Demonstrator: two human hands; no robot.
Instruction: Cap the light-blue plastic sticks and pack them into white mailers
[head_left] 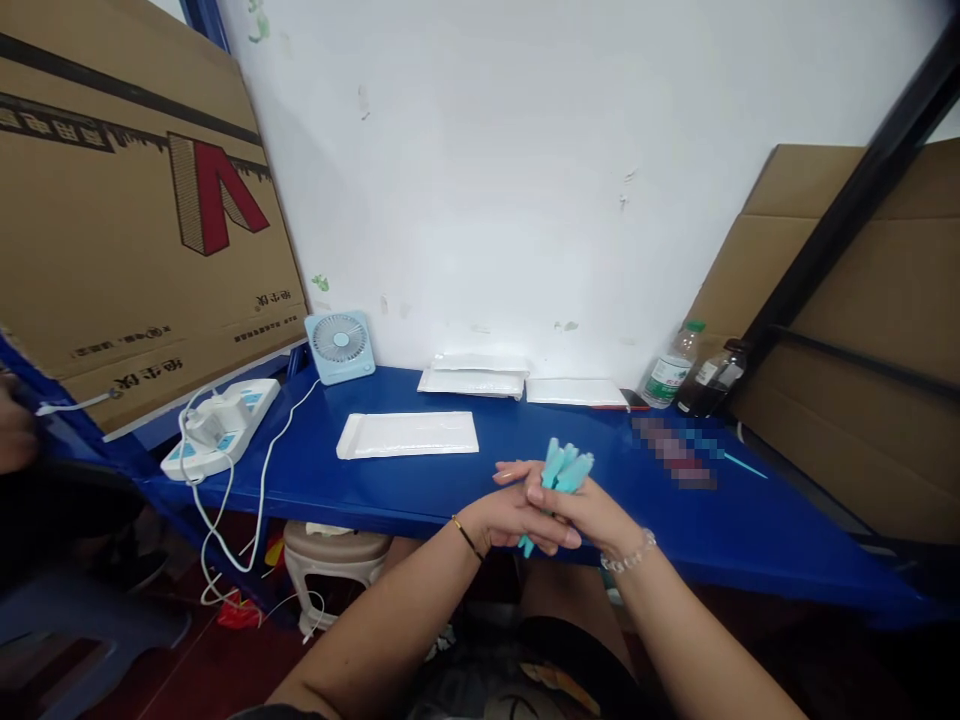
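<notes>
My left hand point(514, 515), with a dark band at the wrist, meets my right hand point(589, 510) over the front edge of the blue table. A bundle of slim teal sticks point(566, 468), flat at the upper ends, passes between the two hands. My right hand, a clear bead bracelet at its wrist, grips the bundle with the thumb across it. The left hand's fingers lie around the lower part of the bundle and against the right hand, partly overlapped. One teal tip pokes out below the fingers. Exactly what kind of sticks they are I cannot make out.
On the blue table point(300, 480) lie a white padded envelope point(409, 434), a stack of similar envelopes point(472, 380) and another envelope point(574, 391). A small fan point(340, 347), a power strip point(255, 410) with cables, and two bottles point(670, 370) stand around. Cardboard flanks both sides.
</notes>
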